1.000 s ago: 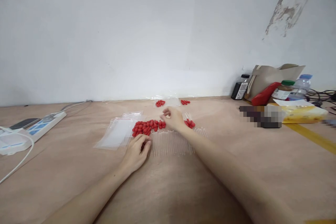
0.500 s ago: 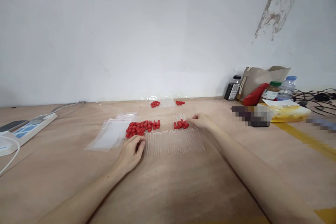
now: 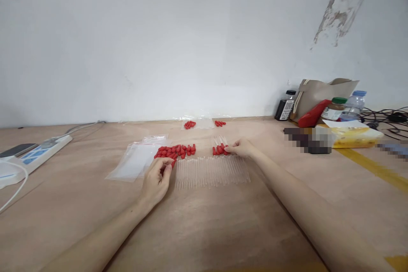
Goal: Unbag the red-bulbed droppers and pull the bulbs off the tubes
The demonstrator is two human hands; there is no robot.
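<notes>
My left hand (image 3: 156, 179) is curled, its thumb and index fingertips at a red rubber bulb on the near edge of a pile of red bulbs (image 3: 170, 151). Just right of it lies a row of many clear thin dropper tubes (image 3: 212, 172), side by side. Behind the row's right part is a small group of droppers (image 3: 219, 150), clear stems pointing away and red bulbs toward me. My right hand (image 3: 241, 148) reaches in from the right, thumb and fingers closed around the bulb end of the rightmost dropper.
Clear zip bags (image 3: 137, 159) lie left of the pile. Farther back are more red bulbs (image 3: 190, 124) on clear plastic by the wall. A power strip (image 3: 40, 155) stands at the left. Bottles (image 3: 284, 106), a bag (image 3: 314, 95) and a yellow tissue pack (image 3: 358, 135) are at the right.
My left hand has moved from the left end of the tube row back to the bulb pile. My right hand has shifted slightly left onto the rightmost dropper's bulb.
</notes>
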